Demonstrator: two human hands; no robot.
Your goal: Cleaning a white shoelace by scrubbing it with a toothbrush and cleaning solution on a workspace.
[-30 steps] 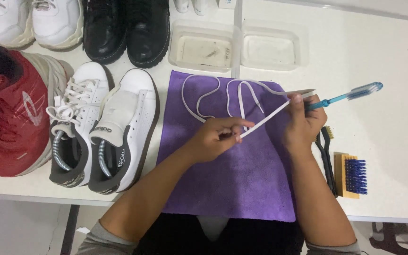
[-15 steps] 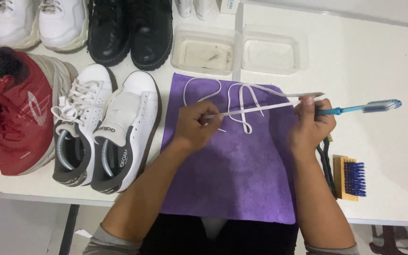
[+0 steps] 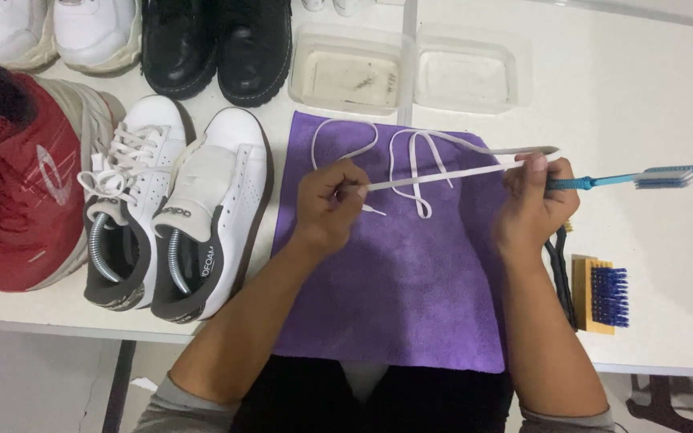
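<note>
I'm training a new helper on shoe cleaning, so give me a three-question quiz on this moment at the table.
1. True or false: the white shoelace is stretched between the left hand and the right hand.
2. What else does the right hand hold? A) blue toothbrush B) wooden brush C) black shoe
3. What colour is the cloth under the hands?

Key: 1 true; 2 A; 3 purple.

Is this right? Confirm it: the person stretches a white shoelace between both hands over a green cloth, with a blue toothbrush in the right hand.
Not quite. In the head view the cloth is purple, not green. The rest holds: the white shoelace runs taut between the left hand and right hand, which holds the blue toothbrush.
</note>
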